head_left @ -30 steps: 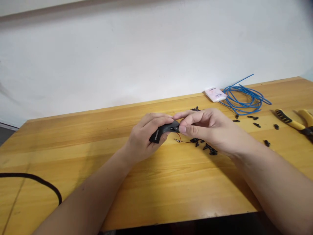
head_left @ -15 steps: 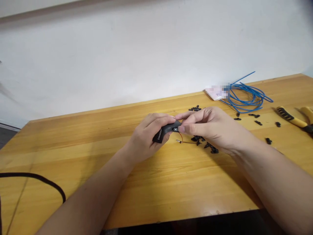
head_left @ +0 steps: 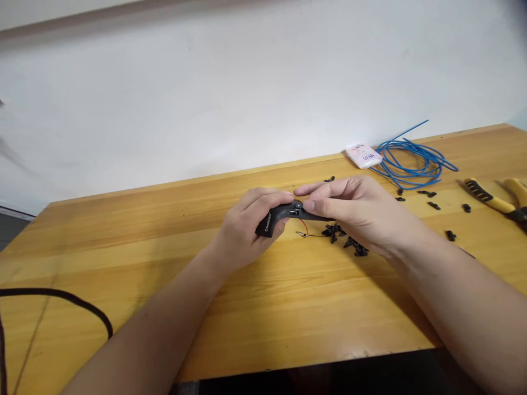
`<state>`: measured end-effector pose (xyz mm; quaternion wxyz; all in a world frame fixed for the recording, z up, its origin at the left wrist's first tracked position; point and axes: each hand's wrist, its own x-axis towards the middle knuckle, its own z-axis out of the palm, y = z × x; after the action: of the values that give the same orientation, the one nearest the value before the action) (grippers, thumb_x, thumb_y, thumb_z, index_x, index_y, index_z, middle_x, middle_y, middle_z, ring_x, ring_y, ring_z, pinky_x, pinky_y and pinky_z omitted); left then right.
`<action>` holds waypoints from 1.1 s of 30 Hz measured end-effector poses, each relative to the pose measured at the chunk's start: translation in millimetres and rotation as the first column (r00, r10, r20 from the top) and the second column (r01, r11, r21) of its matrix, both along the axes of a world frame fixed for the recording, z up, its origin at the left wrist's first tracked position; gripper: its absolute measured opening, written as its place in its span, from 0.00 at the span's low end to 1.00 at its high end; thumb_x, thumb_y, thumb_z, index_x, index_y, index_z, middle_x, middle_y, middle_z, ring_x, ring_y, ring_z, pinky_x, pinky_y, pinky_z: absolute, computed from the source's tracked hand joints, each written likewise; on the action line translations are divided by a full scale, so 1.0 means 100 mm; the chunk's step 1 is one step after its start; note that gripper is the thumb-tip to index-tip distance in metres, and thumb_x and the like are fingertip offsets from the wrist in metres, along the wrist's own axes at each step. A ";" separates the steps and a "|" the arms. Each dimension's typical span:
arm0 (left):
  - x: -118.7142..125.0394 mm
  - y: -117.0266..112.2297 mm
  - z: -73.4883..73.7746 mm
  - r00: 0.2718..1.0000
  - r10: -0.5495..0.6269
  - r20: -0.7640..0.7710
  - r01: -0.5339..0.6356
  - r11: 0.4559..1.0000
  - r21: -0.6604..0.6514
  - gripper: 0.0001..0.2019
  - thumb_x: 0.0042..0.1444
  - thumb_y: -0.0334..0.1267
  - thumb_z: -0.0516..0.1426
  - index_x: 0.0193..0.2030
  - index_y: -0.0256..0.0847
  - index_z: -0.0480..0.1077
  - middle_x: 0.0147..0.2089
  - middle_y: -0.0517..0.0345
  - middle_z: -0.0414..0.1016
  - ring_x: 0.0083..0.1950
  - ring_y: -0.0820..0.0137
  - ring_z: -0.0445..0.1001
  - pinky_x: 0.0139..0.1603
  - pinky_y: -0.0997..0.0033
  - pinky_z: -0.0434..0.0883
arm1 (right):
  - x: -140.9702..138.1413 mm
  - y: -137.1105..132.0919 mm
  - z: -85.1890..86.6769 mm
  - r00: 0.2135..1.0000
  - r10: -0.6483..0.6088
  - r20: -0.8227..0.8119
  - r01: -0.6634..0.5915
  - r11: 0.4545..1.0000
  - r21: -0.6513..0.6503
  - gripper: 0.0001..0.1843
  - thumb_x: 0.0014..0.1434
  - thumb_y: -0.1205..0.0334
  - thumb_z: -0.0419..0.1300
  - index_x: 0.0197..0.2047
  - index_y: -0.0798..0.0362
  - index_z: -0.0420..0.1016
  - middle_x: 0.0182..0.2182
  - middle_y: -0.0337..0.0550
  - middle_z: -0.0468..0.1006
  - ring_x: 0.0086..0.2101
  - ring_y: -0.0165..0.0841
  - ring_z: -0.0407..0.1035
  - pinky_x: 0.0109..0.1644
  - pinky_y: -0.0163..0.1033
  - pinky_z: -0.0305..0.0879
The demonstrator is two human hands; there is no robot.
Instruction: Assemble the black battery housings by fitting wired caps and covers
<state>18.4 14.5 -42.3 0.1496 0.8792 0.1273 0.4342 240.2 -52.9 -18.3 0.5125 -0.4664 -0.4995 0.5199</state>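
Note:
A black, bent plastic handle [head_left: 267,221] with white lettering is held above the table. My left hand [head_left: 242,227] is closed around its lettered end, fingers over the top and thumb underneath. At the bend, a small slot with a light metallic part shows. My right hand [head_left: 349,206] has its thumb at the handle just past that slot, beside a small rounded black piece [head_left: 299,204]; its index finger reaches behind. A slim straight part of the handle runs right, beneath the right thumb. A thin red wire [head_left: 304,226] with a small metal tip [head_left: 302,234] shows below the handle.
Several small black plastic pieces [head_left: 331,230] lie scattered on the wooden table [head_left: 255,307]. Farther back are a blue cable coil [head_left: 420,164] and a small white packet [head_left: 364,156]. Yellow-black pliers [head_left: 489,195] lie at right, a black cord [head_left: 69,299] at left.
My right thumb has shifted up and off the slot, uncovering it and more of the handle's straight part. The left hand keeps its hold, with the handle slightly raised.

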 end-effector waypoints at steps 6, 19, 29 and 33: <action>0.01 -0.05 0.03 0.999 -0.014 0.031 0.029 0.821 -0.571 0.18 0.65 0.37 0.63 0.60 0.42 0.68 0.49 0.52 0.83 0.45 0.70 0.82 0.47 0.70 0.77 | 0.00 -0.01 0.05 0.993 -0.114 0.026 0.109 0.982 0.156 0.07 0.58 0.55 0.75 0.34 0.49 0.87 0.39 0.44 0.86 0.44 0.36 0.81 0.48 0.39 0.77; 0.11 -0.13 0.07 0.900 -0.185 0.394 0.391 -0.053 -0.919 0.23 0.51 0.43 0.74 0.50 0.40 0.75 0.38 0.59 0.77 0.35 0.76 0.76 0.35 0.80 0.73 | -0.33 -0.18 -0.11 0.963 0.243 -0.114 -0.205 0.940 0.272 0.09 0.76 0.54 0.55 0.44 0.49 0.64 0.56 0.46 0.78 0.55 0.34 0.75 0.58 0.42 0.73; 0.14 -0.31 0.04 0.826 -0.272 0.493 0.405 -0.323 -0.856 0.21 0.46 0.39 0.75 0.44 0.47 0.73 0.32 0.63 0.78 0.29 0.71 0.78 0.30 0.73 0.78 | -0.50 -0.32 -0.14 0.970 0.241 0.025 -0.225 0.862 0.454 0.07 0.77 0.55 0.48 0.46 0.46 0.55 0.50 0.49 0.77 0.44 0.35 0.74 0.46 0.44 0.75; 0.21 -0.35 0.00 0.809 -0.343 0.477 0.418 -0.233 -0.878 0.16 0.53 0.44 0.71 0.44 0.48 0.72 0.34 0.63 0.80 0.34 0.68 0.82 0.36 0.69 0.81 | -0.60 -0.33 -0.15 0.989 0.116 -0.097 -0.046 0.844 0.534 0.06 0.77 0.57 0.49 0.46 0.45 0.54 0.40 0.41 0.73 0.32 0.29 0.68 0.33 0.36 0.68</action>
<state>39.2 -20.8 -42.7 0.8647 0.4635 0.1182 0.1536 180.6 -86.2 -32.9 0.6292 -0.2517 -0.6097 0.4112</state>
